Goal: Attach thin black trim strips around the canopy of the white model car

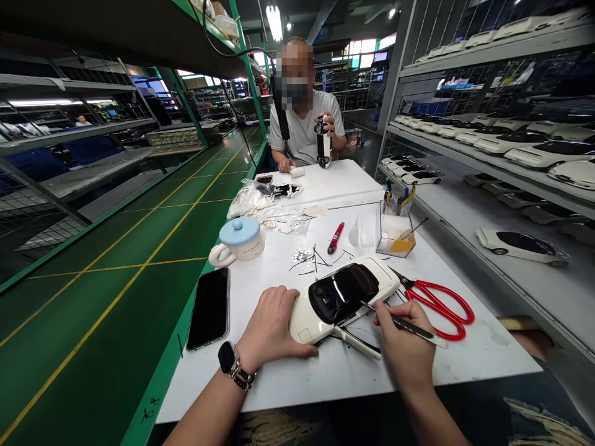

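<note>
The white toy car (346,291) is sitting on the desk (288,384). Between its eight and nine o'clock, the left hand (272,321) is holding one end in its grip. At four o'clock, the right hand (406,341) is pinching a thin metal tool (421,332). Red scissors (437,305) are lying at three o'clock.

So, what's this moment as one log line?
left hand: holding toy car | right hand: holding tweezers, tip at car | car door: open

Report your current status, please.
Left hand holding glossy white model car, door open. Right hand holding slim silver metal tool. Red-handled metal scissors beside right hand.
</note>
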The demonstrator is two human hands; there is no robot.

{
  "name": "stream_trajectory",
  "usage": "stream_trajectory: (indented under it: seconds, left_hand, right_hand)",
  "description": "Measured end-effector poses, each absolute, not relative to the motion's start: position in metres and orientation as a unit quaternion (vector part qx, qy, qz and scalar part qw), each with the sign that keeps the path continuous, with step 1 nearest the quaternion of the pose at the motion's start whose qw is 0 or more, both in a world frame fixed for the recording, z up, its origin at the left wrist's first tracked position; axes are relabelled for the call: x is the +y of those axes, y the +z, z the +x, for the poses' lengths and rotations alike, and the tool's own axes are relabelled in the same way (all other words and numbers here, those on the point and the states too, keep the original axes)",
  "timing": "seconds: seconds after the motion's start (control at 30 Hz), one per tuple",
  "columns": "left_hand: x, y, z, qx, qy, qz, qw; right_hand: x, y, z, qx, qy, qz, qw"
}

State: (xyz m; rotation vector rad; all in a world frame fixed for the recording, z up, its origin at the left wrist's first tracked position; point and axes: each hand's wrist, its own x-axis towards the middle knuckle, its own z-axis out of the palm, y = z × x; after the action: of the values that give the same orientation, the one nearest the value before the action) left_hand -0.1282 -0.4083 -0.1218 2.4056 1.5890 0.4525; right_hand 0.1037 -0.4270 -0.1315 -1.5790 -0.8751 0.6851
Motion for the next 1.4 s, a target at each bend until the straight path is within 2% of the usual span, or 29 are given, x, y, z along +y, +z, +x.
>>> stream_trajectory:
  seconds: [0.17,0.33,0.47,0.57,0.67,0.77,0.9,1.03,1.17,1.33,1.4]
  left_hand:
    - [-0.411,-0.108,-0.137,0.519,0.152,0.833,0.114]
    - [-0.405,-0.083,-0.124,0.467,0.207,0.854,0.098]
    - [-0.379,-0.074,-0.087,0.315,0.192,0.926,0.079]
    - [-0.357,-0.075,-0.059,0.219,0.156,0.963,0.002]
    - [-0.344,-0.078,-0.042,0.166,0.143,0.976,-0.019]
    - [-0.340,-0.082,-0.039,0.148,0.156,0.976,0.006]
    - [-0.342,-0.088,-0.053,0.159,0.207,0.962,0.077]
    - [-0.355,-0.094,-0.075,0.163,0.254,0.941,0.155]
    - [-0.373,-0.098,-0.093,0.193,0.310,0.891,0.269]
    - [-0.387,-0.102,-0.097,0.200,0.353,0.849,0.339]
    - [-0.389,-0.103,-0.094,0.196,0.353,0.848,0.344]
  right_hand:
    - [-0.435,-0.137,0.111,-0.383,0.343,-0.582,0.630]
    - [-0.453,-0.134,0.118,-0.407,0.380,-0.516,0.651]
    - [-0.467,-0.124,0.115,-0.475,0.310,-0.495,0.658]
    - [-0.473,-0.122,0.112,-0.527,0.236,-0.495,0.650]
    - [-0.474,-0.124,0.111,-0.570,0.195,-0.482,0.635]
    - [-0.475,-0.123,0.114,-0.593,0.201,-0.459,0.630]
    - [-0.474,-0.119,0.132,-0.597,0.283,-0.390,0.642]
    - [-0.461,-0.122,0.165,-0.463,0.304,-0.462,0.693]
    - [-0.436,-0.121,0.183,-0.405,0.311,-0.574,0.640]
    - [-0.392,-0.098,0.167,-0.450,0.352,-0.557,0.603]
    - [-0.368,-0.088,0.150,-0.529,0.351,-0.552,0.541]
